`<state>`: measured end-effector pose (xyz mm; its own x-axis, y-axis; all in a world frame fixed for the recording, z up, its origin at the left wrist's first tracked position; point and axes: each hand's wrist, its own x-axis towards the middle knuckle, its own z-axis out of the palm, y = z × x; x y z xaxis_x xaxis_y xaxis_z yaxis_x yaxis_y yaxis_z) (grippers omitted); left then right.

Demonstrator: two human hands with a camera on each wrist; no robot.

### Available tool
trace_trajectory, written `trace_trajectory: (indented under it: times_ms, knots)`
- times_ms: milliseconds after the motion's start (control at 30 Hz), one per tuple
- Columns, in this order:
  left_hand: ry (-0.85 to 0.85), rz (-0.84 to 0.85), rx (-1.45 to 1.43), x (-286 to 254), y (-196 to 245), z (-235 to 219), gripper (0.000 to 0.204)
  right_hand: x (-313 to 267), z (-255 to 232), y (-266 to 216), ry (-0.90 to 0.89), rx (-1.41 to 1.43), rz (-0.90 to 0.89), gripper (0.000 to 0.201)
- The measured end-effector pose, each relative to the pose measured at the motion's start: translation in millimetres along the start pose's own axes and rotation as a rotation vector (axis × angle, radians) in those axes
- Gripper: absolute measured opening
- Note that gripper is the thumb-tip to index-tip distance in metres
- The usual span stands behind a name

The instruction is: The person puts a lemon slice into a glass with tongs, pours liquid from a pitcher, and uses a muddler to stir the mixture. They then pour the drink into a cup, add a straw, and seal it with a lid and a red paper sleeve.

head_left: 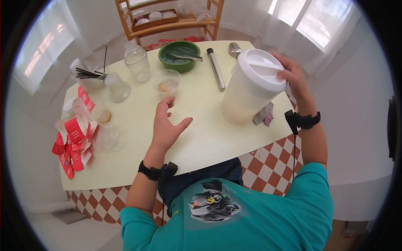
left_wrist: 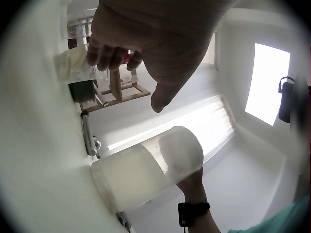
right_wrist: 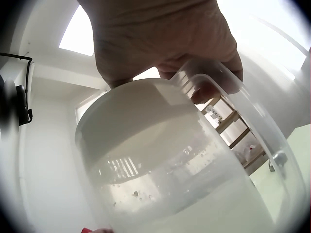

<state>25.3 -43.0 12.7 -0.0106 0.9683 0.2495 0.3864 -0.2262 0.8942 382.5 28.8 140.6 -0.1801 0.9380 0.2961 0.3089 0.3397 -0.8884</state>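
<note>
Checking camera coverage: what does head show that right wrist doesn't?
Only the head view shows the left hand, open and hovering over the yellow table, the small clear cup ahead of its fingertips, the green bowl, the metal rod and the red packets. Only the right wrist view shows, close up, the fingers curled through the pitcher's clear handle, and the pale liquid seen through the wall. Both show the right hand gripping the white-lidded pitcher, and the wooden shelf behind.
</note>
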Motion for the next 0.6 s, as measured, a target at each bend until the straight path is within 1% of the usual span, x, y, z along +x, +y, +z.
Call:
trace_trajectory:
  times_ms: [33,67,133,167,200,267,300,333,367,400,433,467,500,533,567,600]
  knots:
    - [-0.042,0.005,-0.008,-4.0,4.1,1.7,0.079,-3.5,5.8,-1.8,0.016,0.008,0.010,0.064]
    - [-0.037,0.006,-0.007,-7.8,8.0,3.9,0.079,-7.0,12.5,-4.4,0.013,0.008,0.006,0.064]
    - [-0.099,0.023,-0.077,-14.0,16.3,9.1,0.077,-14.6,26.3,-10.1,0.028,-0.070,-0.028,0.063]
    - [-0.132,0.011,-0.119,-15.0,19.8,10.4,0.085,-17.6,34.8,-13.2,0.032,-0.091,-0.023,0.061]
    - [-0.132,0.013,-0.119,-14.6,24.0,12.1,0.085,-20.6,42.4,-17.7,0.033,-0.092,-0.025,0.061]
    - [-0.154,0.064,-0.289,-13.9,32.5,14.0,0.093,-26.5,56.9,-27.0,0.046,-0.249,-0.027,0.057]
    - [-0.152,0.069,-0.286,-12.6,37.3,13.9,0.093,-28.0,62.9,-28.0,0.025,-0.248,-0.057,0.055]
    - [-0.142,0.114,-0.341,-10.9,42.0,13.4,0.093,-29.9,69.8,-35.1,0.027,-0.246,-0.062,0.055]
    - [-0.132,0.160,-0.395,-8.6,45.1,13.2,0.095,-31.1,76.5,-45.8,-0.002,-0.265,-0.034,0.054]
    - [-0.129,0.164,-0.392,-5.7,46.5,13.7,0.095,-30.6,81.9,-52.5,-0.032,-0.285,-0.007,0.053]
    - [-0.103,0.166,-0.557,-1.9,47.6,14.3,0.095,-28.3,85.9,-50.3,-0.051,-0.259,-0.049,0.052]
    - [-0.077,0.168,-0.722,2.4,49.0,13.8,0.096,-26.4,88.2,-52.8,-0.050,-0.258,-0.056,0.052]
    - [-0.093,0.231,-0.747,6.1,56.8,8.8,0.088,-25.0,90.5,-55.5,-0.078,-0.278,-0.053,0.051]
    - [-0.091,0.235,-0.745,9.0,63.4,5.1,0.088,-24.1,92.1,-57.7,-0.107,-0.299,-0.049,0.050]
    - [-0.068,0.248,-0.763,12.1,69.5,2.4,0.083,-21.8,93.4,-58.4,-0.107,-0.298,-0.054,0.050]
    - [-0.046,0.261,-0.782,15.0,73.0,1.4,0.079,-18.7,94.3,-58.5,-0.104,-0.322,-0.176,0.047]
